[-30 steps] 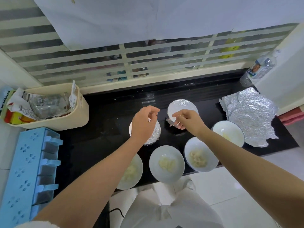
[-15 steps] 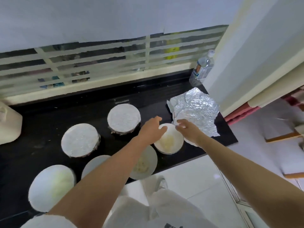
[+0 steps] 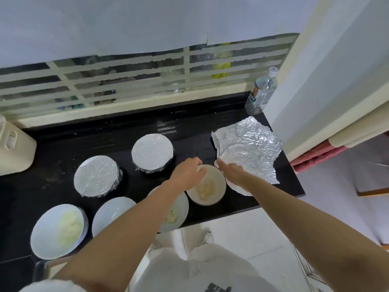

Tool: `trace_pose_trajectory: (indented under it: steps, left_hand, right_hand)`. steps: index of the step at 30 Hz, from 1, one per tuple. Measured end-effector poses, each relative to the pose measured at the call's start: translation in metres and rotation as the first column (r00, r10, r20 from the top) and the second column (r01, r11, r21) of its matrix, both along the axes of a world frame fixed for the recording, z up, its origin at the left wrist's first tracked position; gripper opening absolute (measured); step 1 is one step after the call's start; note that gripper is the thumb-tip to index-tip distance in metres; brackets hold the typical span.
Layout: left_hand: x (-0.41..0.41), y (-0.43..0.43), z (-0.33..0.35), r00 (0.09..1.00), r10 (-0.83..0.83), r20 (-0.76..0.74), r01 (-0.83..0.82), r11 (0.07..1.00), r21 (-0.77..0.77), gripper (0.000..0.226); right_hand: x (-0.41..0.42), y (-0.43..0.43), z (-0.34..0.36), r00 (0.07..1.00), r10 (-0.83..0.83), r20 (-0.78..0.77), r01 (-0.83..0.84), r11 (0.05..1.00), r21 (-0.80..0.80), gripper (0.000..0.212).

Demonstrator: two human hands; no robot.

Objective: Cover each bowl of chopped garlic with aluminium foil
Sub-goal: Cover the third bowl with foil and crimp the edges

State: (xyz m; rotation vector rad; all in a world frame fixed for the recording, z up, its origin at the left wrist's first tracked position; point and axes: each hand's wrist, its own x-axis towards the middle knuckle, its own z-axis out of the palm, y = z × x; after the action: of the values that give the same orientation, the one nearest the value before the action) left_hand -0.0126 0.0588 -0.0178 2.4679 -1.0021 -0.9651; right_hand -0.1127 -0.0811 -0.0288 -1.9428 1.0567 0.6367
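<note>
Bowl [image 3: 219, 180] and foil [image 3: 252, 148] under both hands

I am watching the left hand [image 3: 187, 173] curling its fingers round the bowl's far rim, with garlic [image 3: 207, 187] lying just below them. Just right of those fingers, the right hand [image 3: 232, 172] is touching the foil's near corner; I cannot tell whether it is pinching.

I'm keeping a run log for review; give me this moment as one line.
covered bowls: two | open bowls: four | left hand: grips rim of right-end bowl | right hand: touches loose foil sheet
</note>
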Motion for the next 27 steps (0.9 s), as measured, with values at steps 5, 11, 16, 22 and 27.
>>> trace_pose_trajectory:
  steps: [5,11,16,22,27]
  left_hand:
    - [-0.003,0.006,0.001,1.000,0.010,0.001,-0.010,1.000,0.014,0.041]
    - [-0.008,0.009,0.000,1.000,0.005,0.004,-0.005,1.000,0.025,0.041]
    - [-0.017,0.012,0.003,1.000,0.020,0.000,-0.020,0.999,0.028,0.055]
    - [-0.021,0.013,0.000,0.999,0.014,0.029,-0.016,0.997,0.069,0.049]
    - [-0.025,0.016,0.001,0.999,0.023,0.037,-0.025,0.998,0.063,0.050]
  right_hand:
    - [-0.009,0.000,-0.008,0.999,0.031,0.015,-0.030,0.997,-0.067,0.068]
    - [-0.025,-0.003,-0.003,0.996,0.076,0.040,-0.072,0.994,-0.085,0.055]
    - [-0.041,-0.008,-0.013,0.979,0.203,-0.025,-0.204,0.966,-0.161,0.051]
    - [-0.053,-0.015,-0.013,0.942,0.334,0.025,-0.320,0.919,-0.230,0.042]
    - [-0.063,-0.018,-0.007,0.922,0.379,0.076,-0.334,0.881,-0.336,0.038]
